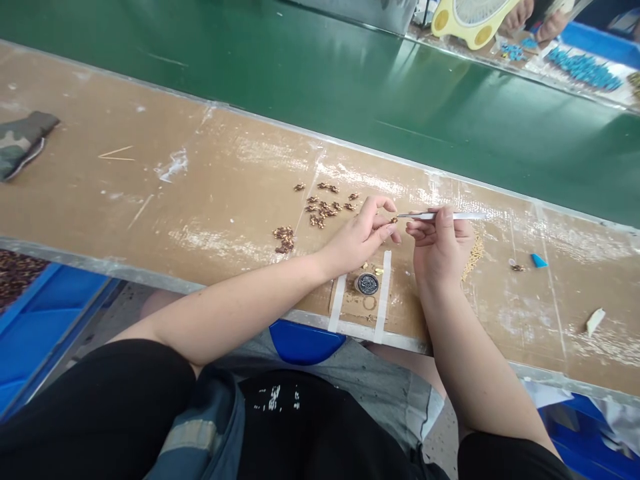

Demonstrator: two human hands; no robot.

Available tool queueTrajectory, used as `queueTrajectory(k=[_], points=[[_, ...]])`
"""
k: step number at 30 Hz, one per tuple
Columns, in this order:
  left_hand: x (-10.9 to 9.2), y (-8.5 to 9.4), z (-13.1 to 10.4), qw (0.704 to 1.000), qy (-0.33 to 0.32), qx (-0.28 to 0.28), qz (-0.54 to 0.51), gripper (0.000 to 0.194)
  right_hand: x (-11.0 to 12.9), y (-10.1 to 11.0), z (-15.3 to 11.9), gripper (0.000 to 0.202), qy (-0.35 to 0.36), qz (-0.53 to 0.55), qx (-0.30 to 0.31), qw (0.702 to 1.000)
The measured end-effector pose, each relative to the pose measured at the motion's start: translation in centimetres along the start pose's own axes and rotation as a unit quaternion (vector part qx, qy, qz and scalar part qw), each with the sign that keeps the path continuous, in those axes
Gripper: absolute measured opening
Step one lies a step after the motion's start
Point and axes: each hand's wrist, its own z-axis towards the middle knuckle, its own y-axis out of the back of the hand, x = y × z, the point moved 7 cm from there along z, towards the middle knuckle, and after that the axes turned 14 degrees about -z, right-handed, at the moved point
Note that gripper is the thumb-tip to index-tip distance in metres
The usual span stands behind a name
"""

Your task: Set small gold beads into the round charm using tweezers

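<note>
My left hand (373, 229) pinches a small brown and gold piece (393, 220) between thumb and fingers. In my right hand (444, 247) is a thin metal tool (467, 215), whose tip touches or nearly touches that piece. Several similar brown pieces (325, 210) lie scattered left of my left hand, with a denser cluster (284, 239) nearer the front edge. Below my hands, a small round container with a dark top (367, 284) stands between two strips of white tape (383, 300). Beside my right wrist lies a pile of tiny yellowish pieces (473, 257), partly hidden by the hand.
A green surface (250, 67) runs behind the brown table (225, 220). On the right lie a blue piece (539, 261) and a whitish scrap (595, 321); a camouflage cloth item (25, 143) is far left. Across, another person's hands (553, 27) are near blue pieces (583, 68) and a yellow-framed fan (473, 20).
</note>
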Motion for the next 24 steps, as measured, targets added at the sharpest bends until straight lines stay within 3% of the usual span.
queueTrajectory(k=[24], points=[[-0.23, 0.04, 0.00, 1.000, -0.002, -0.011, 0.008, 0.014, 0.37, -0.25, -0.26, 0.049, -0.003, -0.017, -0.014, 1.000]])
